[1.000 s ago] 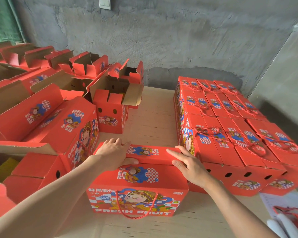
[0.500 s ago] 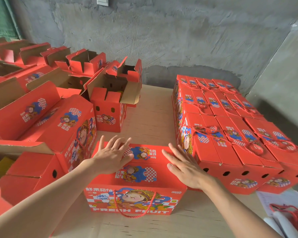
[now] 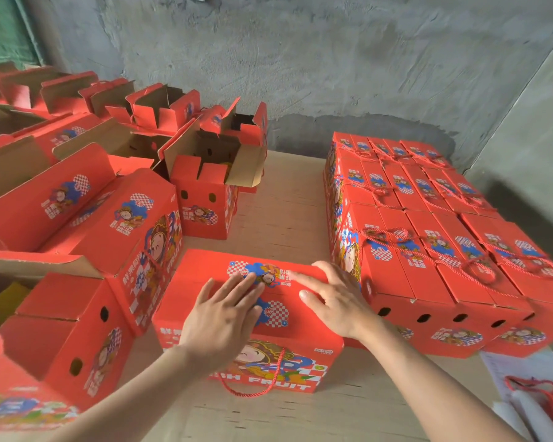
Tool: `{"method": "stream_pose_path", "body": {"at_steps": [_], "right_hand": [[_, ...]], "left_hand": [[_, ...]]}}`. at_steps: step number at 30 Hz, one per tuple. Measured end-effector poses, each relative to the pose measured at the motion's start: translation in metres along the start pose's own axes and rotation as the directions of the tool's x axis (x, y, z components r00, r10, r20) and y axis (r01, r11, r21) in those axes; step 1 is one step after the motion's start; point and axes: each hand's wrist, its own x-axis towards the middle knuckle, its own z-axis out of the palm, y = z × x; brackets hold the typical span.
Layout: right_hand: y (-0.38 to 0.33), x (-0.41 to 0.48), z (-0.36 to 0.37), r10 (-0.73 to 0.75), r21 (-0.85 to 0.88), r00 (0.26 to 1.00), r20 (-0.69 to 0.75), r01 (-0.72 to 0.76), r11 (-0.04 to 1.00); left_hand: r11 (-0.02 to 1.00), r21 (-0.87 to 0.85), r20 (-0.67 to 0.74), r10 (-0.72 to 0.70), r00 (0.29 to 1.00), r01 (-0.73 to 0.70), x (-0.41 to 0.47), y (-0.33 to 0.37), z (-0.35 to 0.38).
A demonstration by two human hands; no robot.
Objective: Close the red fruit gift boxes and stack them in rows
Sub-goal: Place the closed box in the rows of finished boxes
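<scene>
Left grip (image 3: 221, 317): released, flat fingers pressing gift box (image 3: 198, 266) lid | right grip (image 3: 336, 301): released, likewise pressing | front print legible: "SH FRUIT" | box on bench (image 3: 284, 202)

On the box (image 3: 205, 266) top, left hand (image 3: 224, 320) and right hand (image 3: 336, 301) closer together.

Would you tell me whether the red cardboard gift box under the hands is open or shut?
Shut: the red cardboard gift box has its top flaps flat under the left hand and right hand.
</scene>
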Motion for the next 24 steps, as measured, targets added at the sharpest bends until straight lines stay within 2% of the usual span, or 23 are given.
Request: {"method": "stream_pose_path", "body": {"at_steps": [3, 5, 6, 8, 10, 12, 14, 19, 22, 24], "right_hand": [[-0.01, 0.001, 0.005, 0.082, -0.136, 0.995, -0.055, -0.088, 0.987], [-0.014, 0.002, 0.003, 0.115, -0.233, 0.993, -0.038, -0.121, 0.965], [-0.015, 0.001, 0.001, 0.122, -0.287, 0.993, -0.003, -0.118, 0.951], [-0.019, -0.004, -0.004, 0.144, -0.337, 0.983, 0.112, -0.099, 0.936], [-0.026, -0.013, -0.009, 0.167, -0.319, 0.958, 0.231, -0.087, 0.944], [-0.032, -0.024, -0.014, 0.173, -0.29, 0.933, 0.315, -0.078, 0.954], [-0.039, -0.035, -0.017, 0.17, -0.289, 0.924, 0.342, -0.068, 0.955], [-0.065, -0.055, -0.003, 0.148, -0.31, 0.968, 0.203, -0.08, 0.947], [-0.089, -0.054, 0.01, 0.14, -0.246, 0.982, 0.128, -0.105, 0.964], [-0.098, -0.055, 0.013, 0.153, -0.1, 0.982, 0.113, -0.142, 0.985]], "left_hand": [[0.995, 0.074, 0.045, 0.07, 0.997, -0.074, 0.017, -0.023, -0.005], [0.987, 0.132, 0.059, 0.08, 0.995, -0.088, 0.028, -0.038, -0.006], [0.989, 0.142, 0.049, 0.039, 0.998, -0.046, 0.033, -0.046, -0.005], [0.981, 0.113, 0.036, -0.162, 0.986, 0.157, 0.044, -0.056, 0.001], [0.93, 0.025, 0.033, -0.367, 0.93, 0.366, 0.052, -0.054, 0.005], [0.881, -0.09, 0.028, -0.465, 0.885, 0.465, 0.056, -0.044, 0.006], [0.84, -0.216, 0.011, -0.508, 0.861, 0.498, 0.054, -0.033, 0.008], [0.683, -0.601, 0.136, -0.424, 0.895, 0.415, 0.034, -0.004, 0.02], [0.665, -0.617, 0.142, -0.432, 0.891, 0.421, 0.033, -0.015, 0.01], [0.686, -0.596, 0.131, -0.43, 0.893, 0.418, 0.032, -0.027, 0.001]]}}
